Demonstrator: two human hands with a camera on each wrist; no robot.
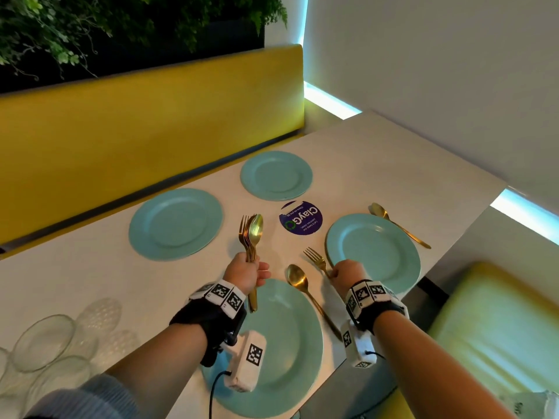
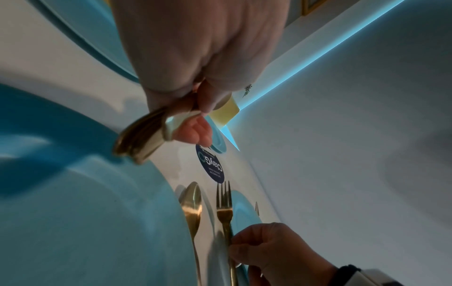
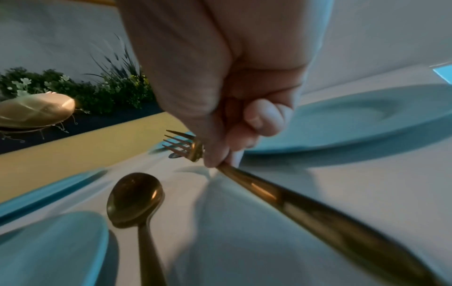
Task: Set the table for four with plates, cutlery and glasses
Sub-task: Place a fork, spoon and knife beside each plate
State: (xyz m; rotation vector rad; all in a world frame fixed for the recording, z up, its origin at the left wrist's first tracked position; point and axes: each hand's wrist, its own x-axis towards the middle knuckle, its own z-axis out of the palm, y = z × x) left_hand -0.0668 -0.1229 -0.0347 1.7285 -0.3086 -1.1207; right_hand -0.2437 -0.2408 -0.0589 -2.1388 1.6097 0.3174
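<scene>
Several teal plates lie on the white table (image 1: 75, 282): near plate (image 1: 287, 343), right plate (image 1: 375, 252), far plate (image 1: 276, 175), left plate (image 1: 175, 223). My left hand (image 1: 246, 272) grips a bunch of gold cutlery (image 1: 252, 234), forks and a spoon, upright above the near plate; its handles show in the left wrist view as the cutlery (image 2: 141, 135). My right hand (image 1: 344, 273) pinches a gold fork (image 1: 316, 258) by its handle, just left of the right plate; the fork (image 3: 305, 209) is low over the table. A gold spoon (image 1: 305, 291) lies between the plates, another spoon (image 1: 396, 223) beyond the right plate.
Clear glasses (image 1: 45, 349) stand grouped at the table's near left. A round dark-blue sticker (image 1: 301, 217) sits mid-table. A yellow bench back (image 1: 151, 116) runs along the far side, a green-yellow seat (image 1: 490, 328) lies at the right, with a wall beyond.
</scene>
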